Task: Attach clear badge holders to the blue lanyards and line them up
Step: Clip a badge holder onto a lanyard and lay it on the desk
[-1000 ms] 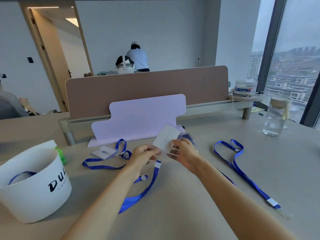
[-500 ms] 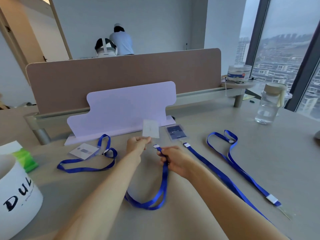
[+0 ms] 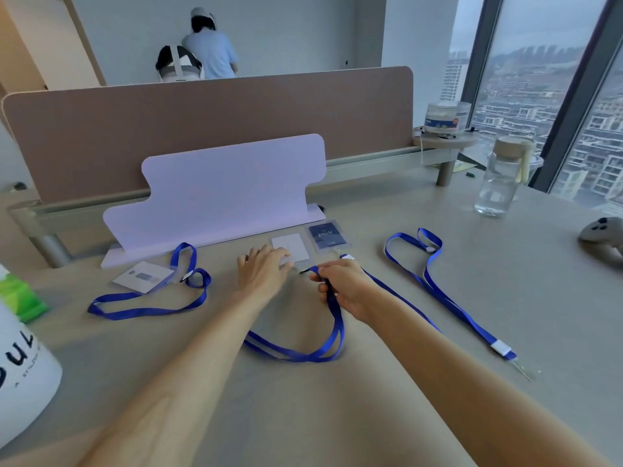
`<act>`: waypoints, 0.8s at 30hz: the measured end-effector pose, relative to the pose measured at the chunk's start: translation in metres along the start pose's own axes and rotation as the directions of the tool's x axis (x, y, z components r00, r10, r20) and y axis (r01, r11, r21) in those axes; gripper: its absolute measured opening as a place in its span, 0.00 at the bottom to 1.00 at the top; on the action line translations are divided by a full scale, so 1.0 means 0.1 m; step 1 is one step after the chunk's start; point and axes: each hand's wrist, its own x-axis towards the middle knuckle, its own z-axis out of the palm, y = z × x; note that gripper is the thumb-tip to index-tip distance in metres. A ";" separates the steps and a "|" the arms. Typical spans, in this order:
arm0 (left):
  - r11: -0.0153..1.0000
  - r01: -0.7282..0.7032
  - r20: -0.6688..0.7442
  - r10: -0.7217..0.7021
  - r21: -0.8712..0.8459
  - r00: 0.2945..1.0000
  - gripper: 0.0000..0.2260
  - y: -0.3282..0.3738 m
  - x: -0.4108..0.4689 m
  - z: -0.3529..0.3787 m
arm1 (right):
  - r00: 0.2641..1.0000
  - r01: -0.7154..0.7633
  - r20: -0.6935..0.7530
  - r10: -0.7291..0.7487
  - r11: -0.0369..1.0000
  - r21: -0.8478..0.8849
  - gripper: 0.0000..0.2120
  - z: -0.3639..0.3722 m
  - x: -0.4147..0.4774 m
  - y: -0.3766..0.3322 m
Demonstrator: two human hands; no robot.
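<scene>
I read the left hand [image 3: 263,271] as lying flat on the surface [image 3: 387,416] with its grip apart. Its fingertips press the near-left edge of the white-card badge holder [image 3: 291,247]. In my judgement this pins the holder so it cannot slide while its strap is arranged.

The right hand [image 3: 349,291] has its grip clamped on the held lanyard [image 3: 333,326], pinched just behind the clip end. That end points at the holder's near edge, and the rest of the strap loops on the surface toward me. I cannot tell whether the clip is engaged.

The holder lies just left of the dark-card badge holder [image 3: 326,236]. Both sit at the foot of the purple stand [image 3: 215,193], which I take as the alignment line. A third holder [image 3: 143,277] lies further left with its strap, out of line. The loose lanyard [image 3: 438,291] at right carries no holder.
</scene>
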 end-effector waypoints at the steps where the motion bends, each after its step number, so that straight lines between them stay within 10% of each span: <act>1: 1.000 -0.005 0.006 0.005 0.012 1.000 0.14 0.04 0.02 0.00 | 1.000 -0.001 -0.005 0.001 1.000 -0.003 0.09 -0.02 -0.02 0.00; 24: 0.995 0.099 0.109 -0.101 0.022 0.989 0.19 0.26 -0.09 0.09 | 0.989 0.137 0.067 -0.131 0.986 -0.091 0.11 -1.08 -2.08 0.24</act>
